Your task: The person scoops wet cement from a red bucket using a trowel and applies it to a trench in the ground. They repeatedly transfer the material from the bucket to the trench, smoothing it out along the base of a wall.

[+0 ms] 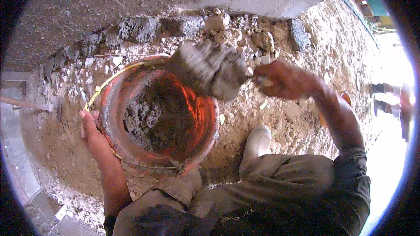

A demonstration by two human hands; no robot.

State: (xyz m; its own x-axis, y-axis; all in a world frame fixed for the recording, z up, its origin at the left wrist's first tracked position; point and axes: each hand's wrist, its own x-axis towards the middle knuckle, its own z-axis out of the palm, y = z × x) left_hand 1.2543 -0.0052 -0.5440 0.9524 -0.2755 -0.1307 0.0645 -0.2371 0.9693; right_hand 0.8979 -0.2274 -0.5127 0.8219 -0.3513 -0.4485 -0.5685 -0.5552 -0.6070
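**A:** What is on the left side of the view?

**B:** Seen from above, the person's left hand [89, 132] grips the left rim of a round orange basin [209, 120], fingers curled over the edge. The basin sits on the rubble ground [280, 118], between the person's knees and a row of grey stone blocks [140, 28]. A thin yellow strip runs along its upper left rim.

**B:** Inside lies a heap of dark, damp, crumbly mortar [159, 118]. It covers the bottom, yet the orange inner wall shows bare on the right, so I judge the basin roughly half filled, with room left.

**A:** And in the middle?

**B:** A grey, caked trowel [210, 67], blurred by motion, hangs over the basin's upper right rim. Whether it carries a load I cannot tell; it is too smeared.

**A:** Who holds it?

**B:** The right hand [282, 78], closed around the handle end, arm reaching in from the lower right in a dark sleeve.

**A:** Anything else?

**B:** A pale rubber boot [257, 142] stands just right of the basin. Far right, in bright glare, another person's legs [385, 98] stand well apart.
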